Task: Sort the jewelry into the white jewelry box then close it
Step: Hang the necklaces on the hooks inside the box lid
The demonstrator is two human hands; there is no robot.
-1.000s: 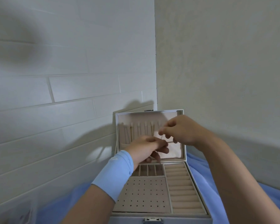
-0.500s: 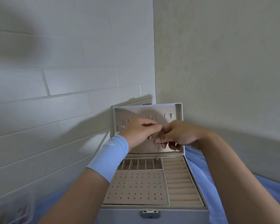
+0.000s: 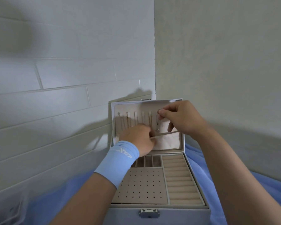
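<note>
The white jewelry box (image 3: pixel 157 215) stands open on a blue cloth, its lid (image 3: pixel 113 111) upright against the wall. Inside the lid, a row of hooks carries several thin chains. My right hand (image 3: pixel 183 119) pinches the top of a thin necklace (image 3: pixel 158 127) near the right-most hook, and the chain hangs down from my fingers. Lower down, my left hand (image 3: pixel 136 137), in a blue wrist sleeve, grips the top edge of the lid's fabric pocket (image 3: pixel 167 142) and pulls it outward. The base's tray shows a perforated earring pad, ring rolls and small slots.
A white brick wall on the left and a plain wall on the right meet in a corner close behind the box. The blue cloth (image 3: pixel 266 192) covers the surface. A clear plastic container (image 3: pixel 5 213) sits at the bottom left. The box's metal latch (image 3: pixel 149 213) faces me.
My hands, held together in front of the lid, have parted. The right rose to the hooks with the necklace, and the left dropped to the pocket's edge.
</note>
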